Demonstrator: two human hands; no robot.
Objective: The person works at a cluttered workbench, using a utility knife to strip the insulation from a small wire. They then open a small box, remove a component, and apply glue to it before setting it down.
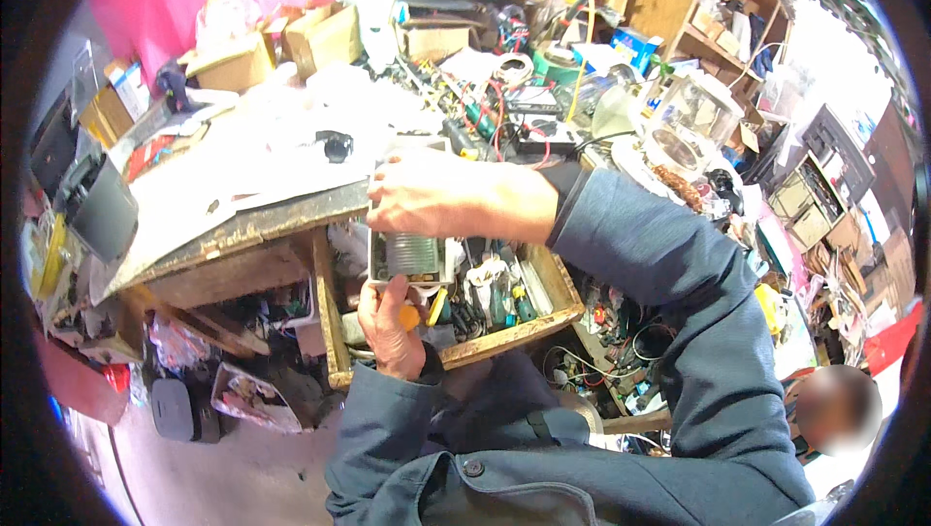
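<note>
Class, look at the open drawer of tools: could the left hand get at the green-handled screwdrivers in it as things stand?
Probably not at once: the left hand already grips an orange-handled tool, though the screwdrivers lie uncovered beside it.

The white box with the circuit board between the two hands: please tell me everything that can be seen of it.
The white box is a shallow, open case that looks like plastic, with a green circuit board and a ribbed metal part inside. It is held over the open wooden drawer, at the edge of the workbench. The right hand covers its upper end from above. The left hand touches its lower edge and also grips a tool with an orange handle. Its upper part is hidden by the fingers.
</note>
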